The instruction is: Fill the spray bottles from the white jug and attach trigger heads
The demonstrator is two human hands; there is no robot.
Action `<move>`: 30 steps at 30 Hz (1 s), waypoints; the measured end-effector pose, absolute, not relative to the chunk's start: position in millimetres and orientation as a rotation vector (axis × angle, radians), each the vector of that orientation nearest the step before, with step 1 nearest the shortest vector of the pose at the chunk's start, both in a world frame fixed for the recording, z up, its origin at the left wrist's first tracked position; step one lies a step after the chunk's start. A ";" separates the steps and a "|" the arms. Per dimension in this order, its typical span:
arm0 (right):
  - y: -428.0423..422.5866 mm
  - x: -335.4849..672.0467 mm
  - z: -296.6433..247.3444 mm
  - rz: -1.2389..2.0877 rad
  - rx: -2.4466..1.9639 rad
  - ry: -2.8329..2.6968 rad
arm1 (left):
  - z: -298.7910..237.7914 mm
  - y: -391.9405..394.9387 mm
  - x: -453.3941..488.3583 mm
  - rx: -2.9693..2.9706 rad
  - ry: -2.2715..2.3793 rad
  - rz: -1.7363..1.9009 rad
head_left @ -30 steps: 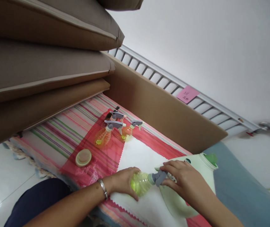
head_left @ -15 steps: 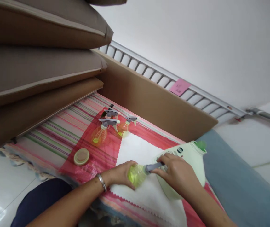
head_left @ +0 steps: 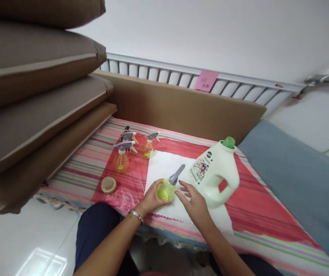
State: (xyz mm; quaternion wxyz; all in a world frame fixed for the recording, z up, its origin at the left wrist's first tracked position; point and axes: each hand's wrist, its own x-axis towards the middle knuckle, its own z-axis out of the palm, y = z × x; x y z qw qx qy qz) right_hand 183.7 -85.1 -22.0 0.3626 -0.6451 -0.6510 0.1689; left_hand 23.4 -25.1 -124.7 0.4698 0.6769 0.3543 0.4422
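Note:
My left hand is wrapped round a small yellow-green spray bottle with a grey trigger head, standing on a white cloth. My right hand rests just right of the bottle with fingers stretched out, holding nothing. A large pale green detergent jug with a green cap stands upright right behind my right hand. Three orange spray bottles stand at the far left of the red mat. A round beige lid lies on the mat's left side.
A striped cloth covers the low surface. Stacked brown cushions overhang the left. A cardboard panel stands along the back under a white rail with a pink note. A blue-grey cushion lies at the right.
My right hand has let go of the grey trigger head and drawn back, open. The spray bottle now stands upright in my left hand. The view has levelled and pulled back.

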 end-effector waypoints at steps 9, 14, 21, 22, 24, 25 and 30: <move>-68.1 166.4 -14.6 0.437 -1.663 -1.577 | -120.4 -48.2 41.1 1.776 1.092 1.195; -90.7 184.1 0.6 0.491 -1.578 -1.554 | -98.3 -69.9 59.7 1.822 1.128 1.222; -147.6 251.1 27.0 0.498 -1.608 -1.354 | -63.1 -96.1 81.8 1.991 0.800 0.963; -155.3 262.3 28.8 0.485 -1.624 -1.329 | -63.4 -96.4 83.2 1.979 0.817 0.944; -168.1 287.6 30.3 0.440 -1.657 -1.285 | -69.7 -89.1 84.3 2.022 0.862 0.940; -173.5 302.1 30.1 0.411 -1.675 -1.262 | -75.1 -81.5 84.2 2.065 0.918 0.954; -193.5 386.1 25.4 0.278 -1.765 -1.147 | -113.0 -31.2 77.3 2.329 1.388 0.923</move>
